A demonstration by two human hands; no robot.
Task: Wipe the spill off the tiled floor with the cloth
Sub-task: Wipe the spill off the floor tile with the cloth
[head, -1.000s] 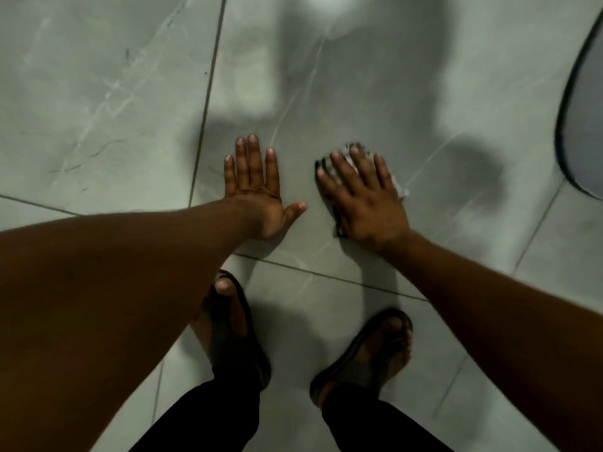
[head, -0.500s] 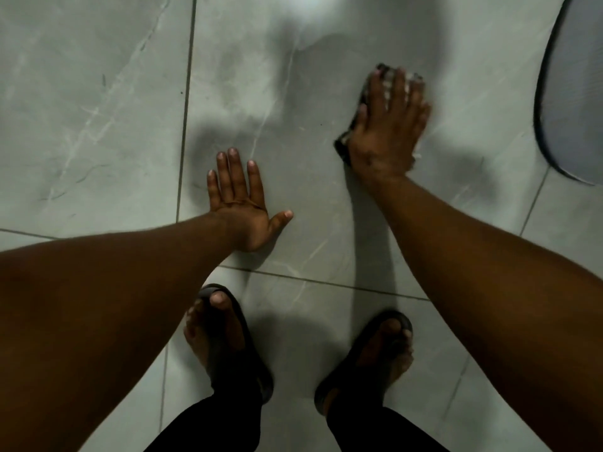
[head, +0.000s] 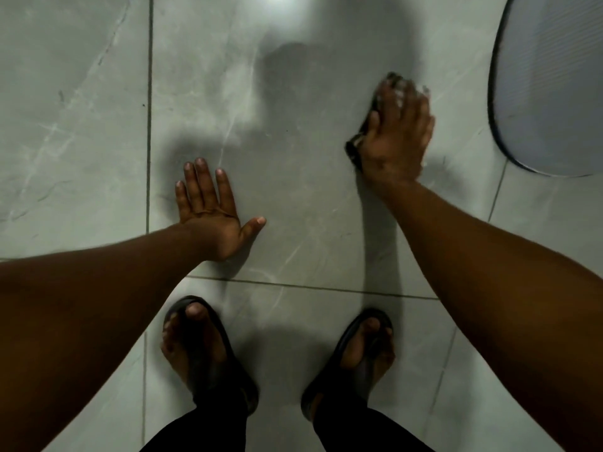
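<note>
A: Where is the cloth [head: 357,148]?

B: Far right on the floor [head: 293,190], pressed flat under the right hand [head: 396,138]. Its dark edge shows at the thumb, and a pale part past the fingertips.

A: The other hand?

B: The left hand [head: 212,210] lies palm down, fingers spread, holding nothing, near the left grout line [head: 149,125].

A: Room?

B: Smooth grey veined tile lies bare between the hands. A ribbed oval mat [head: 551,93] sits just right of the cloth. Sandals [head: 208,353] stand near.
</note>
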